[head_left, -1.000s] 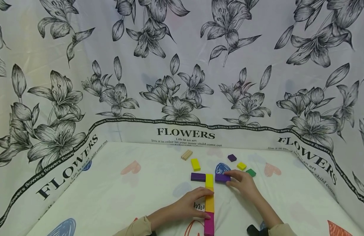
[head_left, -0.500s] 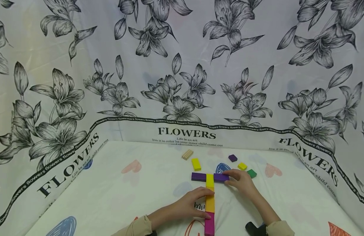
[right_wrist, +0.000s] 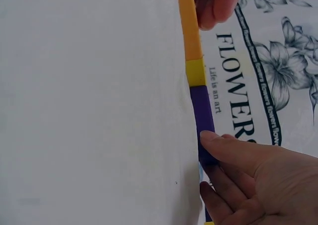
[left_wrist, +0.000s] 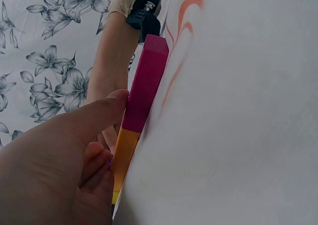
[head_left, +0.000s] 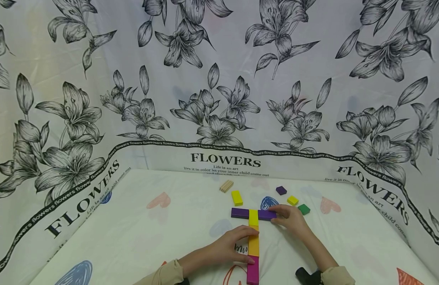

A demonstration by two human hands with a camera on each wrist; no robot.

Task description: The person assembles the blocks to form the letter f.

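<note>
oblong purple block (head_left: 263,215), flat-sided, straight-edged, pinched in right hand (head_left: 293,221)

The backdrop (head_left: 219,103) reads "FLOWERS" and "Life is an art", its band (head_left: 206,147) repeating "flowers".

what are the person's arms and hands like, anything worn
The left hand and right hand are gloveless. The left sleeve and right sleeve are beige and stop short of the hands. A black device with a silvery bolt sits by the right sleeve; a dark edge shows by the left.
</note>
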